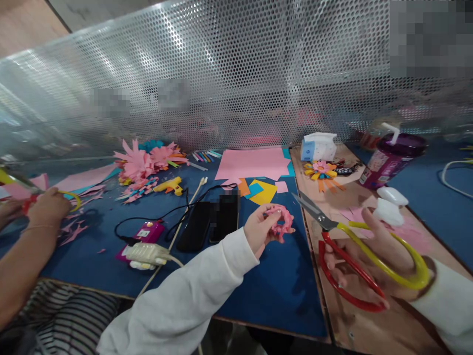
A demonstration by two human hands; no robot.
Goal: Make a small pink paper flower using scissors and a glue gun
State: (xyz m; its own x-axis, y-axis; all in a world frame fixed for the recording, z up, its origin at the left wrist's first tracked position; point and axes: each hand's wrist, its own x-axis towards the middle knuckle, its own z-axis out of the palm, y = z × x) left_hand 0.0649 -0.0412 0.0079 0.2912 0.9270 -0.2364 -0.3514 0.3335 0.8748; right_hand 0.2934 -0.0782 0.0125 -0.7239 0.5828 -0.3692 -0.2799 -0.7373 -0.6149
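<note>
Pinched in my left hand [263, 227] is a pink paper ring [283, 222] with a curled, uneven outline, held above the blue tabletop. My right hand [364, 259] grips a pair of scissors [325, 223] with one red and one yellow handle; the fingers are inside the red loop. The blades point toward the upper left and stand slightly apart from the ring. Behind my left hand lie yellow [263, 193], orange and blue paper pieces, beside a large pink sheet [251, 163].
Two dark phones [194, 227] lie left of my hands, near a purple power strip [144, 236] with a plug and cables. Farther left are a yellow glue gun [169, 186] and pink paper flowers [138, 160]. A purple cup [391, 160] stands right. Another person's hand [46, 212] works far left.
</note>
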